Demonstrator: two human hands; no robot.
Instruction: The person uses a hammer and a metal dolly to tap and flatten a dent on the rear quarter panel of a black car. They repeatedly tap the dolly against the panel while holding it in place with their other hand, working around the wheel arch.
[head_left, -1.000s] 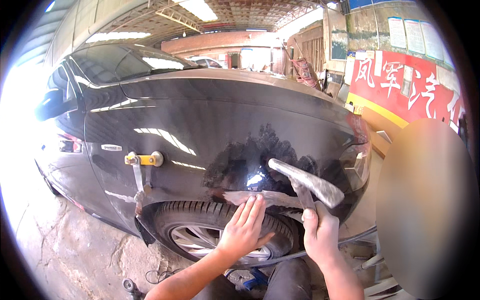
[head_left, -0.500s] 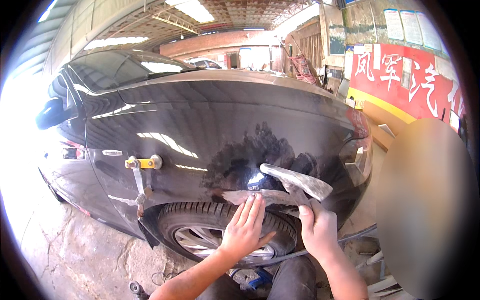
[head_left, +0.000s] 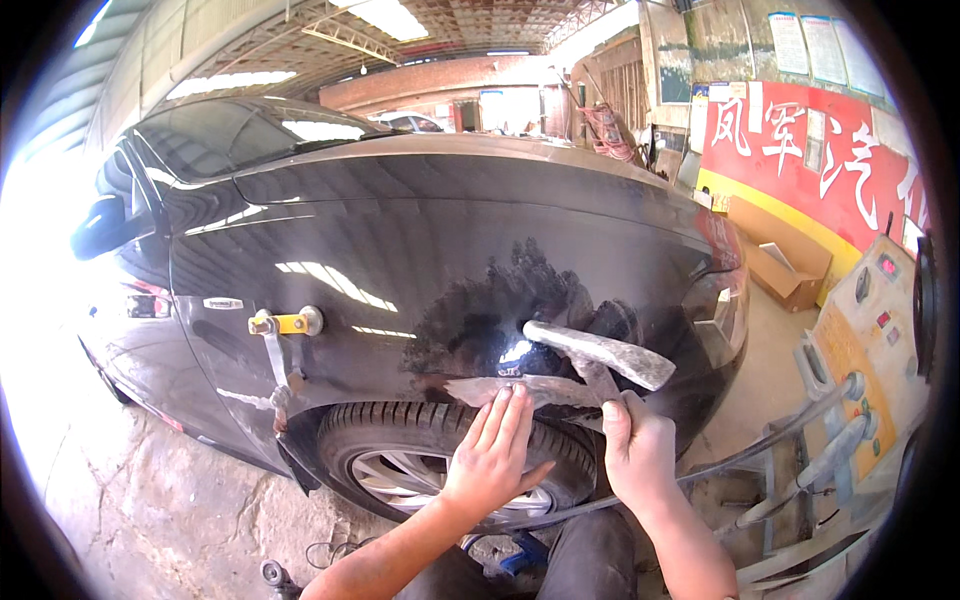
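Observation:
A black car's front fender [head_left: 340,240] fills the middle of the view, above the wheel [head_left: 400,470]. Bare, sanded-looking metal [head_left: 560,392] shows along the wheel arch lip. Against that lip lie the fingertips of my left hand [head_left: 497,455], its fingers stretched out flat and the thumb apart. My right hand [head_left: 640,450] is wrapped round the handle of a hammer [head_left: 610,355] with a long, flattish, worn metal head. The hammer head is over the fender just above the arch; whether it touches the paint I cannot tell.
A yellow-and-metal puller clamp [head_left: 290,325] is fixed to the fender at left. On the right stands a machine with a control panel [head_left: 860,340], its thick cable [head_left: 740,465] running past the wheel. Behind it are a cardboard box [head_left: 785,270] and a red banner [head_left: 820,165].
The hammer and my right hand have shifted slightly right and down. My left hand stays against the arch lip. The blurred shape at right is gone, and the machine shows there.

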